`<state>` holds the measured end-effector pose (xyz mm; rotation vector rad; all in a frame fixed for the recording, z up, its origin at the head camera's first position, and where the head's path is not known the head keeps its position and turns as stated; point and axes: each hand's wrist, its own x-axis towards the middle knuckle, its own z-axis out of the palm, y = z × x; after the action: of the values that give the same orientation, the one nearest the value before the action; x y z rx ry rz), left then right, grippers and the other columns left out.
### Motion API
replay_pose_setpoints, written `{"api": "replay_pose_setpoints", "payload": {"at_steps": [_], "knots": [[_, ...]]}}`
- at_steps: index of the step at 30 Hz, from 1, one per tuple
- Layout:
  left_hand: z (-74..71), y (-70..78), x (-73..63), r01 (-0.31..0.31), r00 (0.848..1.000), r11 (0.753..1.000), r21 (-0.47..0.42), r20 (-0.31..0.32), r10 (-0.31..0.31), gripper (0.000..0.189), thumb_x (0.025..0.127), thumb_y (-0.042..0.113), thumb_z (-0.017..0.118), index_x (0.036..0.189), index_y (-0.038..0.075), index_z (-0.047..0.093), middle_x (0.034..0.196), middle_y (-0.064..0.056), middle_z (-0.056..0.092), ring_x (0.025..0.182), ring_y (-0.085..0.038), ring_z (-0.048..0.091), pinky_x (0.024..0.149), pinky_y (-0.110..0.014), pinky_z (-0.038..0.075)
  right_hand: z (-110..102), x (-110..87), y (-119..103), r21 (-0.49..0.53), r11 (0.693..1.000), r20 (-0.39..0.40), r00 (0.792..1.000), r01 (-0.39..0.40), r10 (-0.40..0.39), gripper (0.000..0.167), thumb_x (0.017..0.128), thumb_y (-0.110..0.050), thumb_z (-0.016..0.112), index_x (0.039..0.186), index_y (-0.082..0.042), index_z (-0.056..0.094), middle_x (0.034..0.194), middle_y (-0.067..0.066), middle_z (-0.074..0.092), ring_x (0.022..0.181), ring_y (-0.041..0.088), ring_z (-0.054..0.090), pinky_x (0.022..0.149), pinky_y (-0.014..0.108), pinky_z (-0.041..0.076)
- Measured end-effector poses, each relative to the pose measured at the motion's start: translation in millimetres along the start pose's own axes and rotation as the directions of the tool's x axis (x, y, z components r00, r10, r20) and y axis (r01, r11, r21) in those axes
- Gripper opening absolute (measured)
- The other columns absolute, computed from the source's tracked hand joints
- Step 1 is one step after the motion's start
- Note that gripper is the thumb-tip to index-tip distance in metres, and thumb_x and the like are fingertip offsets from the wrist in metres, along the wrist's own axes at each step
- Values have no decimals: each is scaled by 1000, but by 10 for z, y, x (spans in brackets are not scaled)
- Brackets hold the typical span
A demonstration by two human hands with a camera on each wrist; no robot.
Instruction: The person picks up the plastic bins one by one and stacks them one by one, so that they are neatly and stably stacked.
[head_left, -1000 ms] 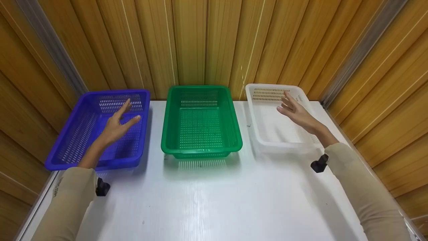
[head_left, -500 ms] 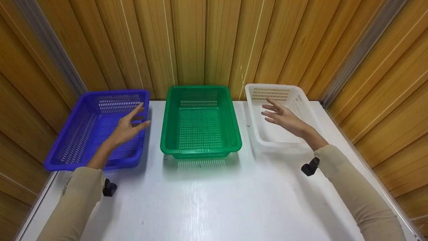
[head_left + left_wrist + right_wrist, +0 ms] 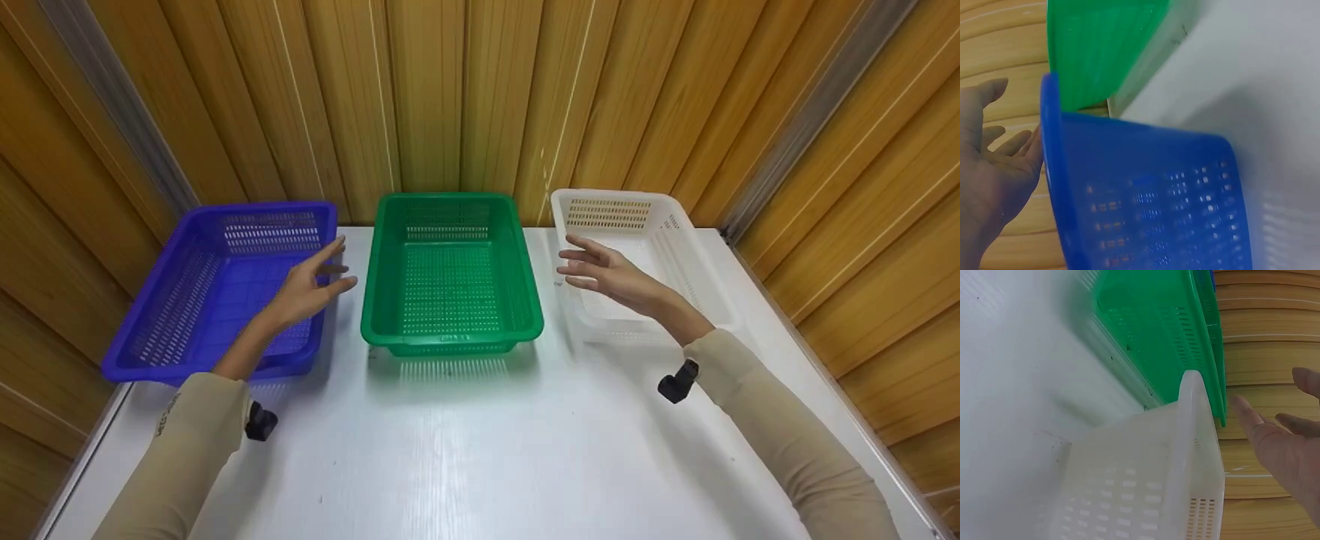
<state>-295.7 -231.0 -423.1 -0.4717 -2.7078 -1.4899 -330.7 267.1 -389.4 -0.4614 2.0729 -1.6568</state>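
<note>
My left hand [image 3: 306,291] hovers over the right rim of the blue-purple basket [image 3: 124,352], fingers spread and holding nothing. In the left wrist view that hand [image 3: 996,163] shows above the basket's rim, with its fingers loosely extended. Over the left part of the white basket [image 3: 694,259] hangs my right hand [image 3: 611,277], its fingers relaxed and pointing left. The right wrist view shows the same hand [image 3: 1283,444] above the white basket's rim [image 3: 1188,433], with nothing in it. Between the hands stands a green basket [image 3: 451,339], untouched.
All three baskets stand in a row on a white table [image 3: 450,450] against a wood-panelled wall [image 3: 457,90]. More panelling closes in the left and right sides. A black wrist camera [image 3: 261,421] sits on the left sleeve, another wrist camera [image 3: 679,381] on the right.
Both hands have moved inward and slightly nearer the body: the left hand rightward from over the blue-purple basket, the right hand leftward across the white one. The baskets have not moved.
</note>
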Motion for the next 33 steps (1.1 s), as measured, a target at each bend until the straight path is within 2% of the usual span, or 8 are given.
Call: {"api": "replay_pose_setpoints", "payload": {"at_steps": [6,14,18,26,33], "knots": [[126,23,69,35,998,998,52,42,-37,73,102,16,61,163,6,21,165,-27,27,140,-48,48,108,-64,45,130,16,-19,66,997,18,999,-45,44,66,108,-11,48,164,-4,12,167,22,24,152,41,33,122,45,33],[263,50,126,69,990,996,64,119,-77,74,104,19,58,163,4,17,166,-30,20,142,-52,44,113,-67,38,285,63,-7,110,986,73,990,-127,119,67,109,-12,45,163,-2,8,168,27,17,154,45,27,123,50,30],[303,56,144,93,987,994,64,127,-100,74,104,18,57,163,4,16,167,-30,19,142,-53,43,114,-67,37,328,78,14,118,982,99,986,-148,136,68,109,-13,45,164,-2,6,168,26,17,153,45,28,122,52,31],[416,43,184,95,980,993,74,169,-106,76,104,18,57,162,-1,13,166,-29,23,139,-53,46,113,-61,42,379,72,72,139,973,107,979,-186,172,72,109,-17,46,164,-5,2,167,26,22,152,45,32,120,56,33],[432,34,159,161,968,986,36,188,-165,81,104,19,57,164,2,5,167,-28,20,142,-52,42,111,-61,44,484,152,109,133,968,115,973,-213,199,79,108,-19,49,164,-7,-4,167,26,18,152,46,30,119,55,35]]}}
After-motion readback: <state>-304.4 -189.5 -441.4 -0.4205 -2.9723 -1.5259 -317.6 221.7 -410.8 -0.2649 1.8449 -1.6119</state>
